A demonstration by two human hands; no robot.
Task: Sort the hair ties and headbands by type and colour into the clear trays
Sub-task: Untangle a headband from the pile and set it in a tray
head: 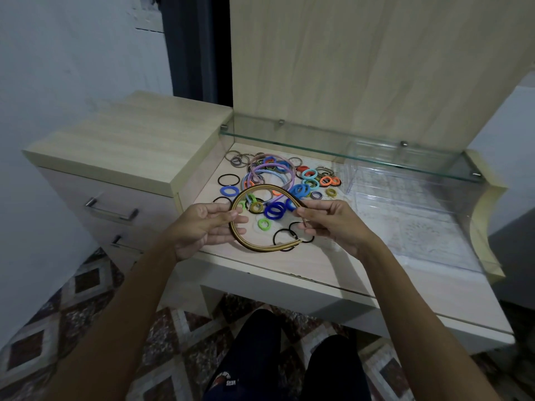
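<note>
I hold a brown-and-gold striped headband (262, 190) above the table's front. My left hand (207, 227) pinches its left side and my right hand (330, 222) pinches its right end. Behind it lies a heap of hair ties (289, 186) in blue, orange, teal, green and black, with a lilac headband (273, 166) and a pale blue one on top. Thin black ties (282, 235) lie under the held headband. Clear trays (405, 195) stand to the right of the heap; I see nothing in them.
A glass shelf (333, 143) runs above the back of the table. A raised drawer unit (130, 146) with metal handles borders the left. The wooden back panel rises behind. My knees and a patterned floor show below the table's front edge.
</note>
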